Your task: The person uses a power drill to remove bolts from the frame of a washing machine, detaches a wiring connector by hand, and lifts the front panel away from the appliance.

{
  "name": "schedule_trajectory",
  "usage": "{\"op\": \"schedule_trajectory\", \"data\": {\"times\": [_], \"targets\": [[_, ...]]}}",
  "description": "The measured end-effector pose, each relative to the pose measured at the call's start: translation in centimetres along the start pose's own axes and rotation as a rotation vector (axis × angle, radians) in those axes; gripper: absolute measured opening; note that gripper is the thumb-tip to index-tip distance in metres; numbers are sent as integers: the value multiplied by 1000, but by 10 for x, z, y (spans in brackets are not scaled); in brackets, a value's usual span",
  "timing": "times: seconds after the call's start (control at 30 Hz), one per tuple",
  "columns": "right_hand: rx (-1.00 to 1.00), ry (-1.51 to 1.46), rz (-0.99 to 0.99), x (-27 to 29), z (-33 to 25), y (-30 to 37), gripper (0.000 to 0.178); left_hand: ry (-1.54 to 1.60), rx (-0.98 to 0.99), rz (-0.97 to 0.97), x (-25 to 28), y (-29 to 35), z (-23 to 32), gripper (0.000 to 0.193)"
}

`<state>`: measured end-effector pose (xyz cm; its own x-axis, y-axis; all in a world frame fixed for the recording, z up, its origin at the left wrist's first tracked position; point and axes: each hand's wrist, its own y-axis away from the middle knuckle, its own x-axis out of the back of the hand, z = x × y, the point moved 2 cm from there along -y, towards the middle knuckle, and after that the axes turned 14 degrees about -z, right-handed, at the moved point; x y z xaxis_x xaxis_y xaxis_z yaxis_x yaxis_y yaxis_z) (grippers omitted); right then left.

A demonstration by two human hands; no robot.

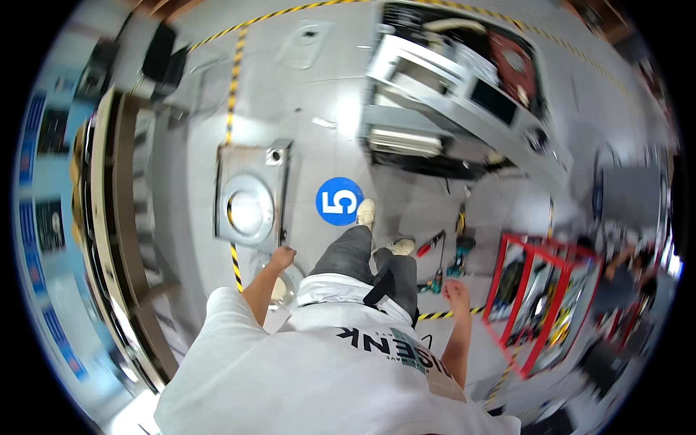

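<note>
My left hand (pixel 283 257) is curled closed by my side, with nothing visible in it. It appears over the near edge of a grey metal panel (pixel 281 163) with a round opening, lying on the floor. Partly behind that forearm lies a round, clear bowl-like part (pixel 293 284), blurred. On my other side, my right hand (pixel 455 291) hangs with its fingers bent in and nothing seen in them. Nearest to it on the floor are a teal power drill (pixel 460 255), a second teal tool (pixel 433 282) and a red-handled hand tool (pixel 431 244).
An opened washing machine (pixel 533 80) with a tilted grey front panel (pixel 464 98) stands ahead right. A red-framed cart (pixel 500 279) holding tools is at right. Shelving (pixel 109 239) runs along the left. A blue round floor marker (pixel 325 204) lies ahead of my feet, with striped tape (pixel 233 94) beyond.
</note>
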<state>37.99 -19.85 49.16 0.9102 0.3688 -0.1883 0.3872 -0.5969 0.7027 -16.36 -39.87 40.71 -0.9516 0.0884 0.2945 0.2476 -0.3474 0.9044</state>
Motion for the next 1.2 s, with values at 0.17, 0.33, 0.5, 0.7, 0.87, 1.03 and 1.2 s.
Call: {"op": "schedule_trajectory", "data": {"times": [0.17,0.33,0.5,0.7,0.87,1.03,1.2], "targets": [[-375,271,-170,13,3,-61,18,497,233,140,-58,91,-68,31],[-624,698,-401,6,-31,-135,16,903,349,295,-170,174,-119,29],[-508,1045,-564,-80,-93,-210,20,1209,498,183,-298,230,-136,27],[-417,1304,-796,-257,-129,-248,23,1438,580,136,-372,208,-97,31],[-392,1420,-907,-367,-135,-282,22,1517,516,54,-321,137,-87,34],[-469,1511,-777,-462,-169,-284,24,1531,158,215,-205,60,-140,28],[-443,1819,-756,-572,-196,-312,26,2098,105,553,-44,72,-174,26]]}}
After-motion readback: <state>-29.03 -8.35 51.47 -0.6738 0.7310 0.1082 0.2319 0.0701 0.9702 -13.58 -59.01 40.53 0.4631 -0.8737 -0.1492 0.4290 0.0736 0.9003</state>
